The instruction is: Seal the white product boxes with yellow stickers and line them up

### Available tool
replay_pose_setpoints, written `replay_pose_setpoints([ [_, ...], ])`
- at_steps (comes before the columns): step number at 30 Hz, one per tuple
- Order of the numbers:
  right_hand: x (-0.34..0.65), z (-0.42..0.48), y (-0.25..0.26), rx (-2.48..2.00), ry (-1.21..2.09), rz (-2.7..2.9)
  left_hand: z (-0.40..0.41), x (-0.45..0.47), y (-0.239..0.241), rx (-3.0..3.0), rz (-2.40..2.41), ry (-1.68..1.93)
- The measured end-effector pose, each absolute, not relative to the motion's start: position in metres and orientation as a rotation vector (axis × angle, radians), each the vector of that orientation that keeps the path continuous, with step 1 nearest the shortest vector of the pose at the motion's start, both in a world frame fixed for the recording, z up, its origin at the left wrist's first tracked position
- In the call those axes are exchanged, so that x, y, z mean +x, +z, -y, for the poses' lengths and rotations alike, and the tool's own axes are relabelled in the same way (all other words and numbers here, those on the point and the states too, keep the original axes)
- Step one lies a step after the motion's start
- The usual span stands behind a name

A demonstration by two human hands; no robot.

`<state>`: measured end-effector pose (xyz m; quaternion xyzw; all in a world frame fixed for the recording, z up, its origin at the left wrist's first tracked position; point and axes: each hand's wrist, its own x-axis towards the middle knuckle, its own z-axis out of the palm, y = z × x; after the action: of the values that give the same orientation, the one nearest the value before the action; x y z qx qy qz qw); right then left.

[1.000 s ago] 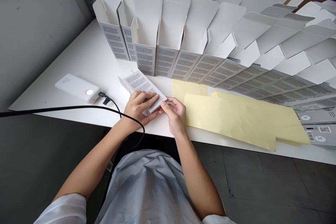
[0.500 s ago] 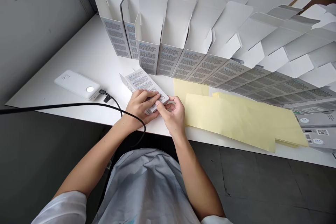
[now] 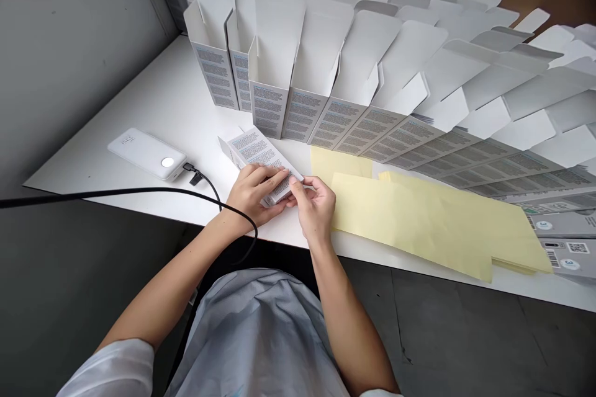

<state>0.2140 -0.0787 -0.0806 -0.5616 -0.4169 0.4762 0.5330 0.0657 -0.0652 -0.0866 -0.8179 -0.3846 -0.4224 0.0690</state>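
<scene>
A flat white card box (image 3: 259, 158) with small printed words is held over the front part of the white table (image 3: 181, 105). The left grip (image 3: 254, 193) is wide, with the fingers laid across the box to keep it flat and steady. The right grip (image 3: 315, 208) is narrow and pinches the near end of the box, so that the end can be reached. Pale yellow paper sheets (image 3: 410, 223) are laid just to the right. Open white boxes (image 3: 326, 56) are stood close together in a long row behind, and seem to be held up by each other.
</scene>
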Motion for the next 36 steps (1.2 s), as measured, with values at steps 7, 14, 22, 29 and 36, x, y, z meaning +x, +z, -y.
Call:
replay_pose_setpoints([
  [7,0.216,0.079,-0.080,-1.311,1.226,1.123,0.067,0.064,-0.084,-2.490,1.157,-1.288],
  [14,0.221,0.093,-0.090,-1.151,1.314,1.045,0.087,0.051,-0.082,-1.971,1.898,-1.717],
  [22,0.203,0.106,-0.082,-0.956,1.072,1.270,0.089,0.040,-0.057,-2.246,2.410,-2.467],
  [29,0.200,0.097,-0.093,-1.101,0.822,1.565,0.017,-0.039,-0.020,-2.586,2.204,-2.282],
  [36,0.202,0.101,-0.105,-1.258,0.797,1.689,-0.081,-0.063,-0.036,-2.749,2.330,-1.634],
])
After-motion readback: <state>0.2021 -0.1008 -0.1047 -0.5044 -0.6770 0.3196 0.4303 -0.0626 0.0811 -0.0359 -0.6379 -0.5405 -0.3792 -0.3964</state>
